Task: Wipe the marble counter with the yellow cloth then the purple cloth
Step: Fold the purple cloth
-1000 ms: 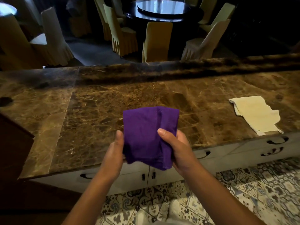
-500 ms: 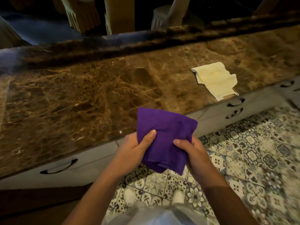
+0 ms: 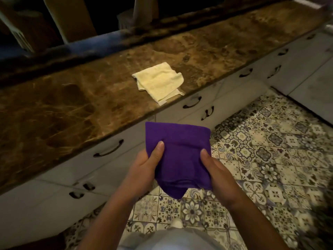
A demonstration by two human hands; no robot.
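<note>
A folded purple cloth (image 3: 180, 152) is held in front of me, off the counter and above the patterned floor. My left hand (image 3: 145, 165) grips its left edge with the thumb on top, and my right hand (image 3: 215, 169) grips its right edge the same way. The pale yellow cloth (image 3: 159, 83) lies crumpled and flat on the brown marble counter (image 3: 72, 105), close to the counter's front edge, beyond my hands.
White drawers with dark curved handles (image 3: 109, 150) run under the counter. Patterned floor tiles (image 3: 261, 159) fill the right and bottom. A raised dark ledge (image 3: 126, 40) borders the counter's far side, with chairs (image 3: 72, 17) behind it.
The purple cloth and both hands have come back from over the counter to over the floor. My view has tilted down and shifted right, so the yellow cloth now appears nearer the middle.
</note>
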